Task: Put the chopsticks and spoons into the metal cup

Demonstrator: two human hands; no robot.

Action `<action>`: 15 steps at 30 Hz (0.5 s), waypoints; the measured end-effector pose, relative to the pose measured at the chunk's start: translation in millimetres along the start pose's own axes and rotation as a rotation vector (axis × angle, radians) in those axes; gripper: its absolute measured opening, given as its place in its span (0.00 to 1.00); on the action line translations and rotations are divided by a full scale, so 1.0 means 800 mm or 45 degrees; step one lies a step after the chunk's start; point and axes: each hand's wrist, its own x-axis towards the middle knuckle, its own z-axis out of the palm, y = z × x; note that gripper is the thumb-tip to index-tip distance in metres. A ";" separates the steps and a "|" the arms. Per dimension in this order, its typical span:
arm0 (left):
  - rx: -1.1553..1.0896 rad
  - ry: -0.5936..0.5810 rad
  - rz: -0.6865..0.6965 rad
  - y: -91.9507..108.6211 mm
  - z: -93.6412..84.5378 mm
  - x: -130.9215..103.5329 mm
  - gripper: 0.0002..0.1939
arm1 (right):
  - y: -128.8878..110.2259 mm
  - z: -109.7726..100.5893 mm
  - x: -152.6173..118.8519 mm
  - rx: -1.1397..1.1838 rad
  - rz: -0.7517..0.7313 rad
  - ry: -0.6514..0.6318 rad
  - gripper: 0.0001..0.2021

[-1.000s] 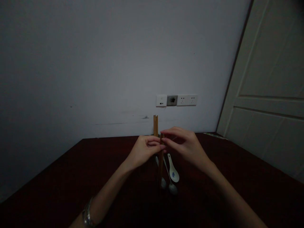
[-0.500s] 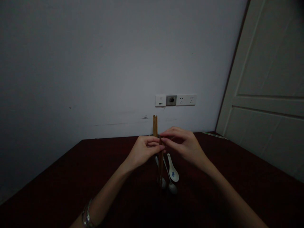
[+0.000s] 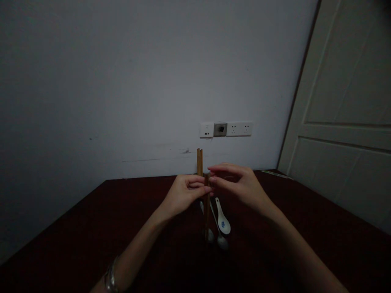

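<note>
My left hand (image 3: 187,193) has its thumb and fingers closed round brown wooden chopsticks (image 3: 207,215), held nearly upright over the table; I cannot tell how many. Beside their upper end is my right hand (image 3: 235,179), thumb and forefinger apart, the thumb tip close to or touching the chopsticks. More light-brown chopsticks (image 3: 199,160) stand upright just behind my hands, their lower part hidden. Below lie a white spoon with a blue mark (image 3: 224,224), a metal spoon (image 3: 222,243) and another spoon (image 3: 210,236), partly covered by the held chopsticks.
The dark red table (image 3: 122,219) reaches back to a pale wall (image 3: 122,81). Sockets and a switch (image 3: 226,129) are set in the wall above the table. A panelled door (image 3: 342,134) stands at the right. The light is dim.
My right thumb and forefinger have spread apart and moved slightly right from the top of the held chopsticks. My left hand keeps its hold, nearly still.
</note>
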 end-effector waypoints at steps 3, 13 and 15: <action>0.000 -0.003 0.006 0.000 -0.001 0.000 0.10 | 0.000 -0.002 0.001 -0.016 -0.029 -0.021 0.10; -0.025 -0.046 0.003 0.001 -0.001 -0.001 0.11 | 0.000 0.002 0.001 -0.071 -0.146 -0.031 0.08; -0.028 -0.046 -0.002 0.001 -0.001 -0.002 0.11 | 0.000 0.002 0.001 -0.080 -0.155 -0.033 0.08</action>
